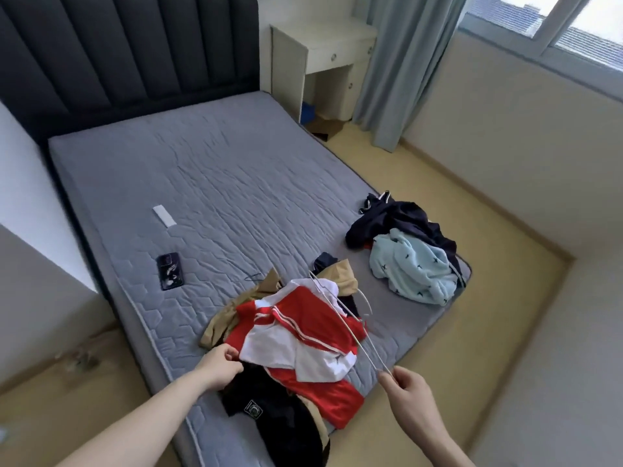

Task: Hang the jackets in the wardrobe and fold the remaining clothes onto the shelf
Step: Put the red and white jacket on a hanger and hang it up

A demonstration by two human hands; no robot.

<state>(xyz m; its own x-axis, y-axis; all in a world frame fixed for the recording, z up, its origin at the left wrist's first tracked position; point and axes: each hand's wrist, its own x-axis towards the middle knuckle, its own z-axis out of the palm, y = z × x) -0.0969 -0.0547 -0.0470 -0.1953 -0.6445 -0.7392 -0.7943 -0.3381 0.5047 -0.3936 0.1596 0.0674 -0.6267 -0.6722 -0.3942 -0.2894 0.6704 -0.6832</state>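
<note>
The red-and-white jacket [303, 345] is lying on the near pile on the grey mattress [209, 183]. The left hand [219, 365] is pinching its edge; the right hand [409, 390] is gripping a white wire hanger [344, 318] above it. Hangering is seemingly starting; next, the hanger needs threading into the shoulders.

The tan garment [344, 276] lies mostly hidden under the red and white jacket [296, 335]. The black garment [269, 409] runs off the near edge, its badge too small to read. A dark blue garment [387, 217] is partly covered by the light blue one [411, 264]. The floor at near left is blurred.
</note>
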